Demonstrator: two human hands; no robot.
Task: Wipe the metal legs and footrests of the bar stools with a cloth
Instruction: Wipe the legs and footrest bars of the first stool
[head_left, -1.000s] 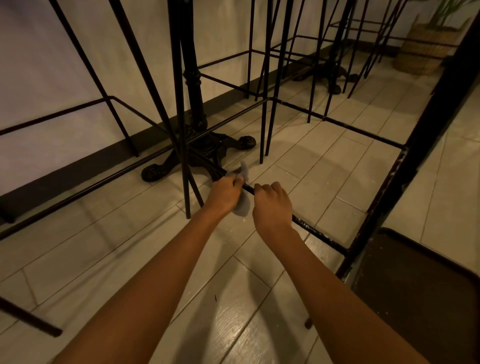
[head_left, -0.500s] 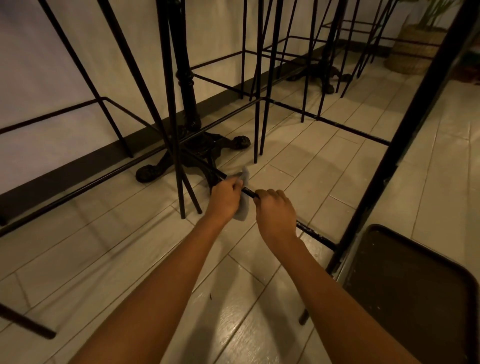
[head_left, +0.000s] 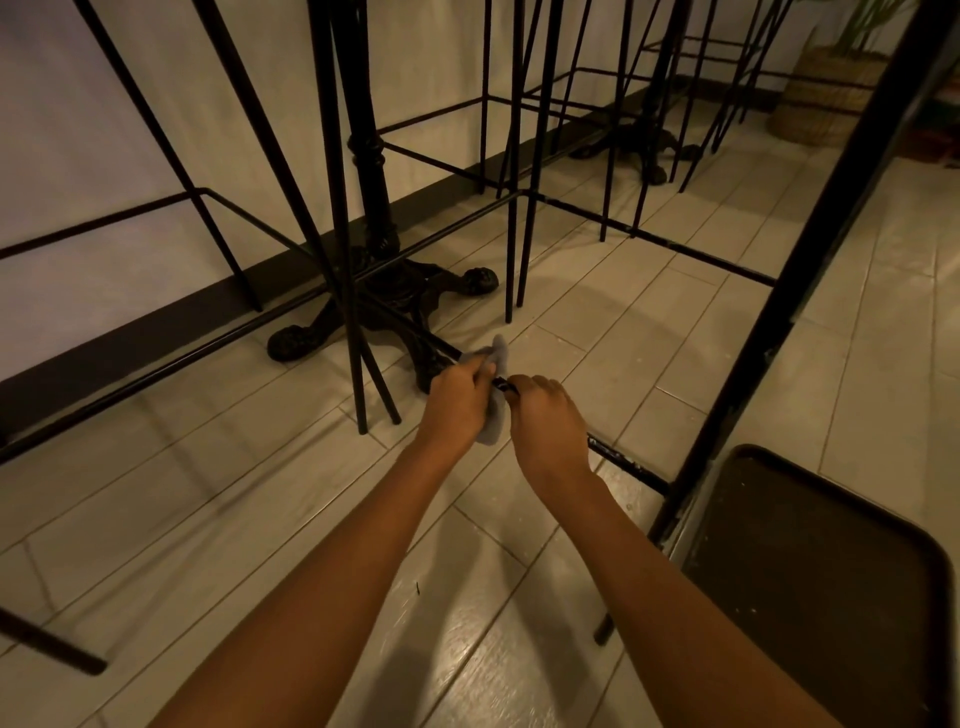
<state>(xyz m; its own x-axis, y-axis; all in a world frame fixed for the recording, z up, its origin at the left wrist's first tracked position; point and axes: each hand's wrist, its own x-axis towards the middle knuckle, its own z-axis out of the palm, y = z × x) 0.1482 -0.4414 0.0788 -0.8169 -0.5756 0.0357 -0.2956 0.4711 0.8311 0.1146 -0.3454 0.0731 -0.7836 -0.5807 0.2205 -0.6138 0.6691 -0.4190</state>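
A thin black footrest bar (head_left: 631, 465) of the nearest bar stool runs low over the tiled floor from the centre to a thick stool leg (head_left: 810, 249) at the right. My left hand (head_left: 457, 402) grips a grey cloth (head_left: 493, 421) wrapped around this bar. Just to its right, my right hand (head_left: 545, 421) curls around the same bar. Cloth ends stick out above and hang below my left hand. Paint is chipped on the bar near the leg.
Several more black stool legs (head_left: 511, 234) and footrest bars stand ahead along the white wall. An ornate black table base (head_left: 415, 296) sits behind my hands. A dark seat (head_left: 810, 571) is at lower right. A woven planter basket (head_left: 826, 93) stands far right.
Both hands have stayed on the bar while the cloth hand slid slightly along it. The view shifted a little, with the right stool leg now closer to centre.
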